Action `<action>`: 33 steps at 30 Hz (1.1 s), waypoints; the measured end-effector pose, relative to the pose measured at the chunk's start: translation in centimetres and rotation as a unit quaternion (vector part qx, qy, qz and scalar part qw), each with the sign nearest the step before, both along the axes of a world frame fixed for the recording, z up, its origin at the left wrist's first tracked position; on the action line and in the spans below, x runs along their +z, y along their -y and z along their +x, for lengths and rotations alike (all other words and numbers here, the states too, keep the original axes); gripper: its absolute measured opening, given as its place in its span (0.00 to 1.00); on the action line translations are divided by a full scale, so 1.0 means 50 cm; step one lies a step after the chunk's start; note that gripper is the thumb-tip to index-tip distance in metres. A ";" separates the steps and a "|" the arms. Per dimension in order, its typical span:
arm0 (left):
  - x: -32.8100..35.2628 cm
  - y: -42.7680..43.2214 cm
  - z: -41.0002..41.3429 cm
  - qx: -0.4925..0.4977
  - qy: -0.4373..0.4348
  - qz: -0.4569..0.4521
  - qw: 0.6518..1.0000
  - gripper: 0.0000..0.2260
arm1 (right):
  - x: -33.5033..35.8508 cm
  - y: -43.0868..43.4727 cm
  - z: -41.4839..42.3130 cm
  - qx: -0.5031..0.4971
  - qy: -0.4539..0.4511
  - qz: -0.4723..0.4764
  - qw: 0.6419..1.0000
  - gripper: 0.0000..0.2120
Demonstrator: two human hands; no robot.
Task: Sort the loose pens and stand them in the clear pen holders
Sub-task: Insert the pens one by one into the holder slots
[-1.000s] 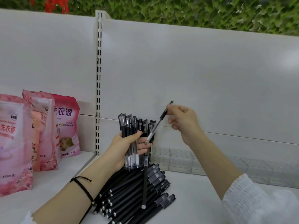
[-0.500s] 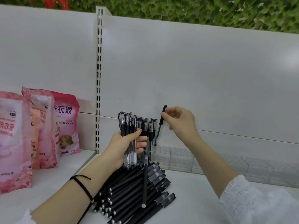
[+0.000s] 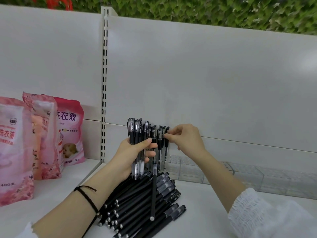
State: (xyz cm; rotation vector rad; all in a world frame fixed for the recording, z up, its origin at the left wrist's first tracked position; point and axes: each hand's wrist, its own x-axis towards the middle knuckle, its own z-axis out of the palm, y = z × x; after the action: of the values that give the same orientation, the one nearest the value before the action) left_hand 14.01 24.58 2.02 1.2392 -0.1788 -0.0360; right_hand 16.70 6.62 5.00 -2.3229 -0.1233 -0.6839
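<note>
The left hand (image 3: 132, 157) is raised, fingers and thumb curled round an upright bundle of pens (image 3: 137, 134), a black cord (image 3: 85, 194) on its wrist; the right hand (image 3: 187, 140), forearm bare above a white sleeve (image 3: 260, 215), pinches one pen (image 3: 166, 146) between thumb and forefinger.

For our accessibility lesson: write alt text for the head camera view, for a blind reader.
The right hand pinches the top of a pen standing in the clear pen holder; the left hand grips a bundle of pens above a pile of black pens.

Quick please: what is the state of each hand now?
Left hand: holds a bunch of clear-barrelled, black-capped pens.
Right hand: pinches the top of one black-capped clear pen.
</note>
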 end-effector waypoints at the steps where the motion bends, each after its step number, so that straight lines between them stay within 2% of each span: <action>1: 0.001 0.000 -0.002 -0.007 0.000 -0.002 1.000 0.10 | 0.002 0.001 -0.003 -0.013 -0.001 -0.016 1.000 0.12; 4: 0.002 0.002 -0.008 -0.020 -0.001 -0.010 1.000 0.08 | 0.013 0.001 -0.012 -0.040 0.026 -0.038 0.998 0.20; 6: 0.003 0.003 -0.010 -0.028 -0.001 -0.016 0.999 0.08 | 0.024 -0.006 -0.020 0.002 0.040 0.004 0.999 0.22; 10: 0.002 0.008 -0.014 -0.063 0.009 -0.011 0.998 0.07 | 0.042 -0.029 -0.043 0.162 -0.034 0.143 0.976 0.12; 12: 0.001 0.011 -0.018 -0.078 0.010 -0.016 0.997 0.07 | 0.043 -0.031 -0.046 0.174 -0.069 0.173 0.967 0.10; 17: 0.004 0.013 -0.021 -0.087 0.011 -0.030 0.996 0.09 | 0.051 -0.032 -0.049 0.164 -0.110 0.212 0.957 0.13; 19: 0.003 0.013 -0.019 -0.083 0.007 -0.032 0.996 0.11 | 0.058 -0.032 -0.050 0.146 -0.079 0.255 0.952 0.10; 22: -0.003 0.011 -0.010 -0.046 0.008 -0.024 0.999 0.12 | 0.071 -0.021 -0.045 0.089 0.028 0.305 0.948 0.08; 27: -0.010 0.006 0.004 0.021 0.008 -0.016 1.000 0.11 | 0.066 -0.008 -0.031 0.026 0.137 0.229 0.963 0.07; 30: -0.015 0.001 0.010 0.048 0.001 -0.010 0.999 0.10 | 0.058 -0.004 -0.026 0.021 0.158 0.199 0.967 0.05; 33: -0.014 0.001 0.010 0.044 0.002 -0.001 0.999 0.11 | 0.050 0.006 -0.022 0.010 0.136 0.112 0.984 0.04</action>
State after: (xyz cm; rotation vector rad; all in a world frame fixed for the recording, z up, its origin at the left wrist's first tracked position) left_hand 14.51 24.52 1.31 1.2445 -0.1284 0.0425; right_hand 15.60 6.33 7.48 -2.0041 -0.1836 -0.9517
